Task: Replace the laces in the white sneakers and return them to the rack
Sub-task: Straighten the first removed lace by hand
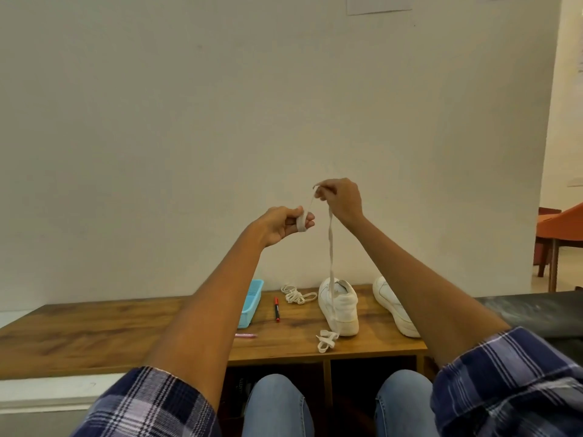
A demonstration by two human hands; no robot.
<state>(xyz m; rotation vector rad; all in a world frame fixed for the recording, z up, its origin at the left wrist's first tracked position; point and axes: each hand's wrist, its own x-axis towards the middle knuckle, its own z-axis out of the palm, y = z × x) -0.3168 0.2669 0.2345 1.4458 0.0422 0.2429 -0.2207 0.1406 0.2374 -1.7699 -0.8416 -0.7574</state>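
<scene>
Knees (pixel 277 402) low — left hand (pixel 280 225) wrapped in lace (pixel 331 247), right hand (pixel 342 198) pinching it above sneaker (pixel 340 307).

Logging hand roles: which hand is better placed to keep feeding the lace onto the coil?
Right. The right hand pinches the lace above the sneaker, on the free run. The left hand is occupied, lace wound around its fingers.

We see two white sneakers (pixel 339 307) upright on the rack (pixel 94 329) top; one lace (pixel 331 247) raised taut, another lace bundle (pixel 298 294) lying behind.
</scene>
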